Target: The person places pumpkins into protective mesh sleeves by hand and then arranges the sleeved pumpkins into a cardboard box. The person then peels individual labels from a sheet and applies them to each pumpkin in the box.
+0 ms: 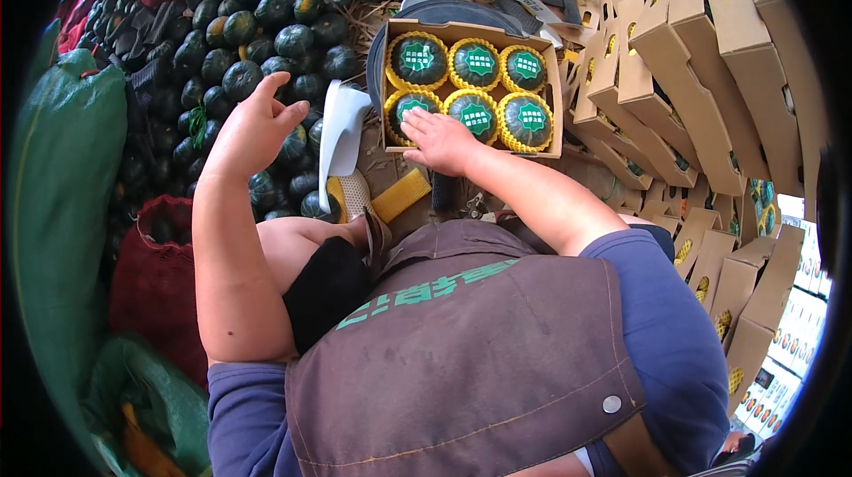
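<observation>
An open cardboard box (556,94) lies before me, holding several dark green squashes in two rows. Each squash sits in a yellow foam net and bears a green label with white writing. My right hand (442,137) rests flat on the front-left squash (397,119), its fingers partly covering that label. Left of the box, my left hand (256,117) is raised above loose squashes (243,81), index finger and thumb apart, with nothing in it. Between my hands hangs or stands a curved white strip (341,131); what holds it up cannot be seen.
Loose squashes cover the floor at left, beside a red mesh sack (153,284) and a green woven sack (66,197). Cardboard boxes (699,71) of netted squashes stand stacked on the right. A black round base (376,71) lies under the box. Yellow foam netting (401,195) lies near my foot.
</observation>
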A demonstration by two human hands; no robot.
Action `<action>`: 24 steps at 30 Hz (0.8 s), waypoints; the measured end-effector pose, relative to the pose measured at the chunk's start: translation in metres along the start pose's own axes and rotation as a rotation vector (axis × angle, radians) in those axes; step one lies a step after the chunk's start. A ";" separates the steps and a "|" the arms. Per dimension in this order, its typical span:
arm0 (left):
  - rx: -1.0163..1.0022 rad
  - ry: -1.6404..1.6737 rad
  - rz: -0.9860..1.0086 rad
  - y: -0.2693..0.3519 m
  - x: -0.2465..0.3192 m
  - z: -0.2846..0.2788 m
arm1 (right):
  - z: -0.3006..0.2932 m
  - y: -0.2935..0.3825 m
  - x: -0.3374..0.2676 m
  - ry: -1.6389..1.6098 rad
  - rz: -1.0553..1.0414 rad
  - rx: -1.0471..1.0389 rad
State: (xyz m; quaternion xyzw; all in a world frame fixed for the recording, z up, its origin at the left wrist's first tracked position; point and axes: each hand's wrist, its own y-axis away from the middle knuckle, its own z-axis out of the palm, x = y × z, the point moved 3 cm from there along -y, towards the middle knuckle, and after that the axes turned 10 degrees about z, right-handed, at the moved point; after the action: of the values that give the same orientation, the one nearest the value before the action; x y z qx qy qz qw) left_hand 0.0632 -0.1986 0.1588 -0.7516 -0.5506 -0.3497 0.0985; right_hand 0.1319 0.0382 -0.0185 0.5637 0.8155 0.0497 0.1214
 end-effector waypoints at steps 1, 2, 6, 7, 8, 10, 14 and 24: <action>0.014 0.013 0.008 0.000 0.000 0.000 | -0.001 0.003 -0.003 0.005 -0.029 -0.020; 0.028 0.026 0.015 -0.001 0.000 0.000 | -0.001 0.006 -0.004 0.028 -0.059 -0.103; 0.026 0.038 0.067 0.000 0.006 0.005 | 0.006 0.009 -0.007 -0.014 -0.048 -0.005; 0.010 0.023 0.069 0.000 0.008 0.008 | 0.006 0.007 -0.010 -0.016 -0.047 -0.006; -0.007 0.009 0.071 0.000 0.009 0.010 | 0.007 0.004 -0.013 0.006 -0.006 0.003; -0.031 -0.022 0.108 -0.001 0.010 0.016 | 0.010 -0.002 -0.015 -0.002 0.067 0.069; -0.113 -0.091 0.149 -0.005 0.022 0.027 | 0.025 0.001 -0.002 0.032 0.054 0.279; -0.208 -0.463 -0.003 -0.046 -0.012 0.130 | -0.026 0.132 0.114 -0.347 0.736 0.656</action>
State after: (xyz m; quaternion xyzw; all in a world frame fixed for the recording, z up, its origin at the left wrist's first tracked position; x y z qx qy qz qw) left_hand 0.0746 -0.1211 0.0449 -0.8169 -0.5207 -0.2231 -0.1086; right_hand 0.2070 0.1937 0.0194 0.8215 0.5038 -0.2630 0.0463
